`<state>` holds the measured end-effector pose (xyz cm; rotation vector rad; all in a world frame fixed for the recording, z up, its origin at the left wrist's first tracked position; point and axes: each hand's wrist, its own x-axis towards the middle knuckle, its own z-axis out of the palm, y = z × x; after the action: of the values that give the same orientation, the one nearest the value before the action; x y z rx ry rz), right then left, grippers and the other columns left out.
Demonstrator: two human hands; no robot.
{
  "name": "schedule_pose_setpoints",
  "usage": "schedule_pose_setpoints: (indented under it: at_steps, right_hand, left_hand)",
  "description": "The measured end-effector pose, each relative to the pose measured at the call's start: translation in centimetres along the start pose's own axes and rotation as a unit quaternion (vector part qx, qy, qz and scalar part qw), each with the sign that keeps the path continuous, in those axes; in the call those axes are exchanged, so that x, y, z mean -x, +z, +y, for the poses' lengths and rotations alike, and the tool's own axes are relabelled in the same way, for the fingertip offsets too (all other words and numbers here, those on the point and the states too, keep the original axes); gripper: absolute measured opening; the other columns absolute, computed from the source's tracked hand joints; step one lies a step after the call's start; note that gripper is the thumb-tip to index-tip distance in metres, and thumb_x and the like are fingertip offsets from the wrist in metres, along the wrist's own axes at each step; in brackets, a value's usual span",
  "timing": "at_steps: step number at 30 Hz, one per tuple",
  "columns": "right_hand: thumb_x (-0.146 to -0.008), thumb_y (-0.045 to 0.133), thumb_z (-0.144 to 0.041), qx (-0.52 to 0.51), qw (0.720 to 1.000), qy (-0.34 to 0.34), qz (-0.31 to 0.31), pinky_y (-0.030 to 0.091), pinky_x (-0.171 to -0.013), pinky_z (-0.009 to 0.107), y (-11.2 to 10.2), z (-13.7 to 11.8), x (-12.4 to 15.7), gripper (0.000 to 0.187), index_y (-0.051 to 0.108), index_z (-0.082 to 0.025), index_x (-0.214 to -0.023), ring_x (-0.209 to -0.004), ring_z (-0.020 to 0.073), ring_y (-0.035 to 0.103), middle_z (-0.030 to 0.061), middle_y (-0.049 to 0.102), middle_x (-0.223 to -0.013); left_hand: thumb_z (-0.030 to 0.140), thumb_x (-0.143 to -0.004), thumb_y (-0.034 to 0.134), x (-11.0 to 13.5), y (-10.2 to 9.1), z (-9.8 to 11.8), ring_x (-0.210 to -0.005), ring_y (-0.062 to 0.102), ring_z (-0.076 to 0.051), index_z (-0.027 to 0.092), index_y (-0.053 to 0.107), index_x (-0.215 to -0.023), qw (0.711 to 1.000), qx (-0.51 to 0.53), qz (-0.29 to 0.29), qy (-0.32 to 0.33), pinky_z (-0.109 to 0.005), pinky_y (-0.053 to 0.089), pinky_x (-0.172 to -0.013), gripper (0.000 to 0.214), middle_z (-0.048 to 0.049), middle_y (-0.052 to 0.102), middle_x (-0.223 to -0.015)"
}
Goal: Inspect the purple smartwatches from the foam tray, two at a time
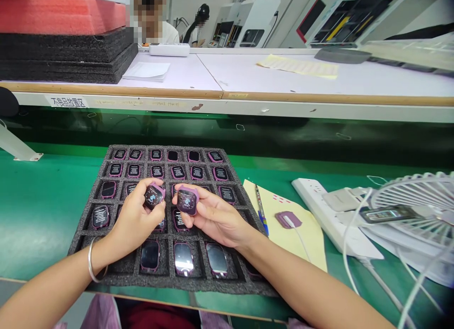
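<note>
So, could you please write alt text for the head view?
Left hand and right hand each hold a purple watch body, left one, right one, above a dark foam tray of similar watches on a green bench.

Two hand-held purple watch bodies (153,196), one foam tray (85,227), one pen (260,209), one fan (418,201).

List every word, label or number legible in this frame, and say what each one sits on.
"不良品放置区": white label on the front edge of the far bench.
Faint printing further along that edge: too blurred to read.
Screens of the watches in the left hand and right hand: symbols only, unreadable.
Text on watches in the foam tray: too small.
</note>
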<state>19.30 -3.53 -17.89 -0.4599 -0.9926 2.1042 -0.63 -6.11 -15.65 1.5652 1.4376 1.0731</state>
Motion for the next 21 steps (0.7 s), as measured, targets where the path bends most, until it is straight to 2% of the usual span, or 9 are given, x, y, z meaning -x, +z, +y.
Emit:
schedule_pose_setpoints:
  at_steps: [17, 21]
  right_hand:
    - [-0.088, 0.081, -0.032, -0.016, 1.000, -0.010, -0.015, 0.051, -0.074, 0.026, 0.09, -0.04, 0.12, 0.039, 0.070, -0.026, -0.124, -0.075, 0.0118, 0.062, 0.0051, 0.067, -0.112]
    - [-0.088, 0.081, -0.031, -0.013, 1.000, -0.015, -0.020, 0.051, -0.074, 0.026, 0.07, -0.06, 0.07, 0.038, 0.070, -0.027, -0.124, -0.074, 0.0115, 0.062, 0.0044, 0.067, -0.110]
  left_hand:
    - [0.023, -0.080, 0.057, 0.00, 0.04, -0.14, -0.062, 0.047, -0.011, 0.018, 0.057, -0.118, 0.999, -0.028, 0.005, 0.029, -0.023, 0.039, -0.054, 0.037, -0.0006, 0.059, -0.089]
    - [0.022, -0.079, 0.056, 0.09, 0.06, 0.02, -0.056, 0.042, -0.009, 0.018, 0.058, -0.115, 0.998, -0.041, 0.012, 0.038, -0.023, 0.035, -0.049, 0.036, 0.0003, 0.058, -0.085]
